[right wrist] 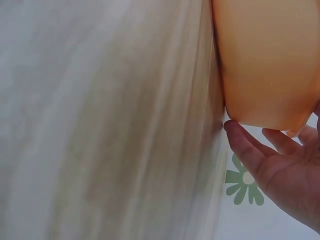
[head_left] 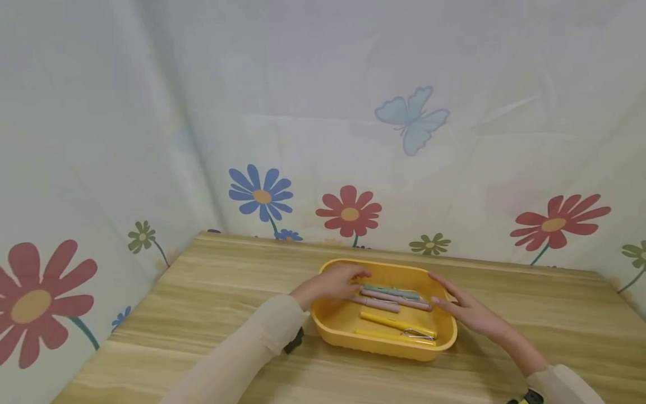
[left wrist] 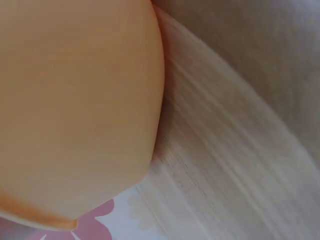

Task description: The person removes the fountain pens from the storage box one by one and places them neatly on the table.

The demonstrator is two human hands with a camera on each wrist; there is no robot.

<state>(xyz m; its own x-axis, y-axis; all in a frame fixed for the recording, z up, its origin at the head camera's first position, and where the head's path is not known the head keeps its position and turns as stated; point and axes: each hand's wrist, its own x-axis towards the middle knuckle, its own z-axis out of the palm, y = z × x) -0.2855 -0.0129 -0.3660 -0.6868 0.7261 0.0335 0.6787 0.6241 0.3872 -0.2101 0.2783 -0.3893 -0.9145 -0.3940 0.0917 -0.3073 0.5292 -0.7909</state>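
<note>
A yellow plastic basin (head_left: 381, 350) with rounded ends holds several pens. My left hand (head_left: 335, 282) reaches over its left end, fingers loosely bent at the left ends of a light pink pen (head_left: 375, 304) and its neighbours. Beside that pen lie a second pink pen (head_left: 404, 299) and a teal pen (head_left: 398, 292). Two yellow pens, an upper one (head_left: 393, 322) and a lower one (head_left: 383, 335), lie nearer the front wall. My right hand (head_left: 471, 310) grips the basin's right end, thumb over the rim; its fingers (right wrist: 247, 150) touch the wall's outside.
The basin stands on a wood-grain table (head_left: 242, 269), close to its back edge. Behind it hangs a pale curtain (head_left: 303, 112) printed with flowers and a butterfly. A dark band (head_left: 294, 340) shows at the left wrist, and a black and yellow one (head_left: 527, 397) at the right.
</note>
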